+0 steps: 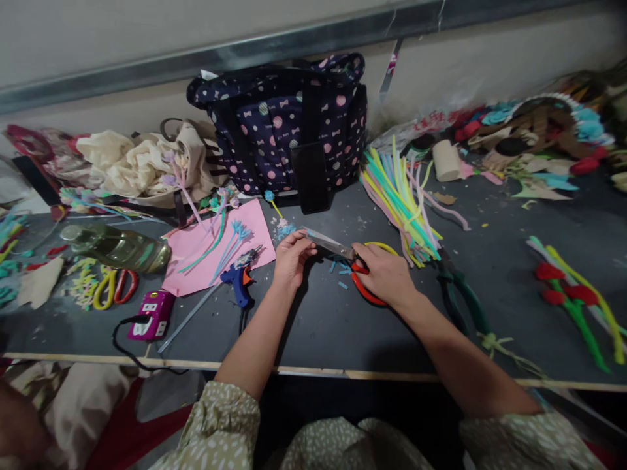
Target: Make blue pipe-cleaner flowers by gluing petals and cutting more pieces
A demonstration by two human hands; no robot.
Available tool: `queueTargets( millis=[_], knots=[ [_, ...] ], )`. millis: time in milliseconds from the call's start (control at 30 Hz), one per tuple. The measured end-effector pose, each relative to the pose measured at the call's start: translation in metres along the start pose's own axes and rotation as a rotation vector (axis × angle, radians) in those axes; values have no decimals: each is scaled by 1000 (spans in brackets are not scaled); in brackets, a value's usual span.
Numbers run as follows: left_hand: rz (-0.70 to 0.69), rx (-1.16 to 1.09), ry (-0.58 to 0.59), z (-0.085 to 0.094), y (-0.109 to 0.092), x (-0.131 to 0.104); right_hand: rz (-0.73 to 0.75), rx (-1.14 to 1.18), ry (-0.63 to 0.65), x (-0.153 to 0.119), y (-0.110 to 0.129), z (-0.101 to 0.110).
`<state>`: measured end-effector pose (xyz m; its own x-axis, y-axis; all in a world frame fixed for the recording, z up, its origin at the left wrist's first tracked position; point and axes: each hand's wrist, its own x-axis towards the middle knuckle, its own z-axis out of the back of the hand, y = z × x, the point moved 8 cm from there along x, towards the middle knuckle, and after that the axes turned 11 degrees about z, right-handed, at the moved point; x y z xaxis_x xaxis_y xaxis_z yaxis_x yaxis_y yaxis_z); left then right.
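My right hand point(385, 274) is wrapped round the red and yellow handles of a pair of scissors point(333, 245), whose blades point left. At the blade tips, my left hand point(294, 258) has its fingers pinched together; what they hold is too small to make out. Small blue strips point(343, 284) lie on the dark table point(313, 339) under the scissors. Light blue cut bits point(285, 230) sit just beyond my left hand. A blue glue gun point(239, 284) lies left of my left wrist.
Behind stand a patterned bag point(289, 130) and a phone point(310, 177). Colored stems point(401, 202) and green-handled pliers point(460, 294) lie right. Pink paper point(189, 261), a bottle point(117, 247), other scissors point(115, 289) and a purple power block point(151, 316) are left.
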<state>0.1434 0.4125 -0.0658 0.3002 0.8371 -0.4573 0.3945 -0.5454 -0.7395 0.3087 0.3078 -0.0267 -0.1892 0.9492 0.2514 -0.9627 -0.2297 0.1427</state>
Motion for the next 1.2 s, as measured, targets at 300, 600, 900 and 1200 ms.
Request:
queueTargets(
  millis=[300, 600, 900, 1200],
  knots=[
    [-1, 8, 8, 0, 0, 1, -2, 5, 14, -1, 0, -1],
    [5, 5, 12, -2, 0, 0, -1, 15, 26, -1, 0, -2],
    [-1, 11, 29, 0, 1, 1, -8, -2, 63, -1, 0, -2],
    [11, 17, 8, 2, 2, 3, -20, 95, 54, -1, -4, -3]
  ],
)
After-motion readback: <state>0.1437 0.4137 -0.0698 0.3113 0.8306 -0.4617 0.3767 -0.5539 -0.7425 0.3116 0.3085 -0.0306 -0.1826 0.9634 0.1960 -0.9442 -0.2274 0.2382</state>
